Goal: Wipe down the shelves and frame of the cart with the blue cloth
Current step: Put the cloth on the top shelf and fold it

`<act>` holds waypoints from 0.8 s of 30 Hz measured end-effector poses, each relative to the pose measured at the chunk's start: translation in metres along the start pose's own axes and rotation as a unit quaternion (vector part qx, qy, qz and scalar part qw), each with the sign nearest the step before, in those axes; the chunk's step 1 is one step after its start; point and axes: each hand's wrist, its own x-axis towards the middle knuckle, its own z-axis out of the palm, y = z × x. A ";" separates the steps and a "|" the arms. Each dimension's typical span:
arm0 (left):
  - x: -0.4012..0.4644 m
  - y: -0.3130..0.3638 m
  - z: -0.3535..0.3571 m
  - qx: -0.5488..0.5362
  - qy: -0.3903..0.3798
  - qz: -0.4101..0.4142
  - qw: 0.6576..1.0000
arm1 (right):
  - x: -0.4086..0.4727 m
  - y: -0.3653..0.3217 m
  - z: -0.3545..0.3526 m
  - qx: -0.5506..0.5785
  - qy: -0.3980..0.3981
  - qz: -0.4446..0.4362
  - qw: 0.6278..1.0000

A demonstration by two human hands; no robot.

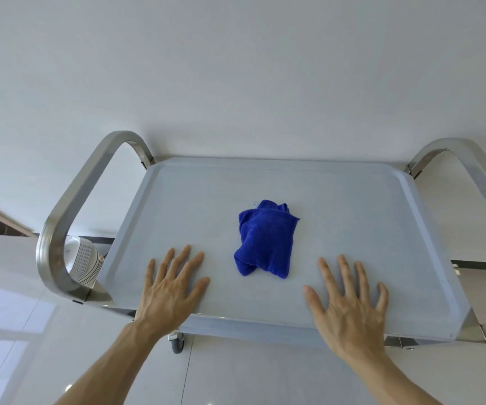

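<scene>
A crumpled blue cloth [266, 239] lies near the middle of the cart's pale grey top shelf [352, 217]. My left hand [169, 285] rests flat on the shelf's near edge, left of the cloth, fingers spread and holding nothing. My right hand [349, 302] lies flat on the near edge to the cloth's right, also spread and empty. Neither hand touches the cloth. Steel frame loops rise at the left end [69, 206] and right end [469, 165] of the cart. The lower shelves are hidden under the top one.
A stack of white plates [85, 263] shows below the left frame loop. One grey caster wheel [177, 343] sits under the near edge. A white wall stands right behind the cart, and glossy white floor tiles [16, 317] surround it.
</scene>
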 end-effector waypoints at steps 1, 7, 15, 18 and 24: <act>0.001 0.000 -0.002 0.000 -0.007 0.000 1.000 | 0.000 -0.001 -0.001 0.004 -0.004 0.001 1.000; 0.010 0.001 -0.013 -0.008 -0.056 -0.004 0.998 | 0.004 0.004 0.002 -0.002 -0.035 -0.001 0.999; 0.038 0.033 -0.052 -0.064 -0.040 0.032 0.997 | 0.014 0.007 -0.017 0.024 -0.166 0.006 0.986; 0.042 0.063 -0.058 -0.119 -0.036 0.134 0.983 | 0.024 0.006 -0.037 0.054 -0.242 0.005 0.969; 0.063 0.111 -0.055 -0.029 -0.072 0.179 0.981 | 0.030 -0.007 -0.088 0.289 -0.230 0.097 0.924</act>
